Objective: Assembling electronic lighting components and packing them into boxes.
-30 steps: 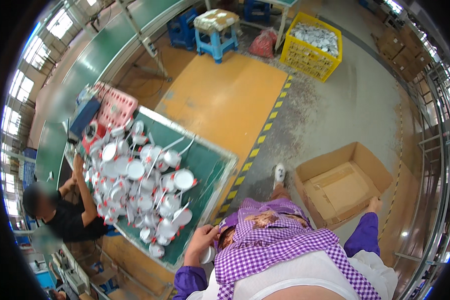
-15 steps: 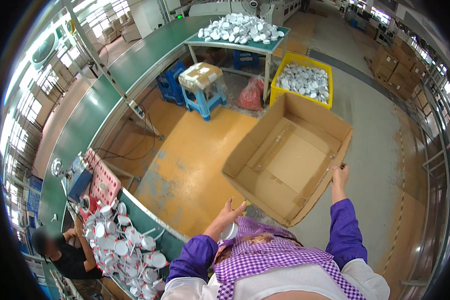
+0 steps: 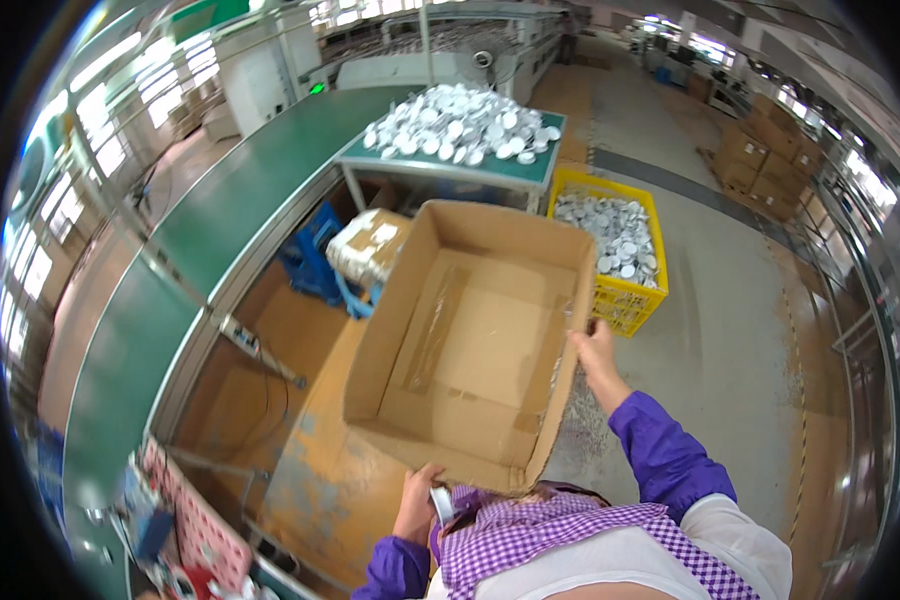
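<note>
An open-topped cardboard box (image 3: 478, 335), with nothing inside it, is held up in front of me and tilted so its inside faces me. My right hand (image 3: 597, 358) is closed on the rim of its right wall. At the near wall, my left hand (image 3: 417, 500) has its fingertips closed on the rim, left of the middle. A small white round piece (image 3: 442, 505) shows against the left hand; whether that hand holds it I cannot tell.
Behind the box, a green-topped table (image 3: 370, 165) bears a heap of white round parts (image 3: 460, 125). A yellow crate (image 3: 625, 305) of similar parts stands to its right. A wrapped stool (image 3: 365, 245) is left of the box. A green conveyor (image 3: 170, 265) runs along the left, near a pink perforated basket (image 3: 205, 525).
The box has moved left in view and turned more upright. My left hand, apart from it before with fingers spread, now grips its near rim. My right hand has kept its hold.
</note>
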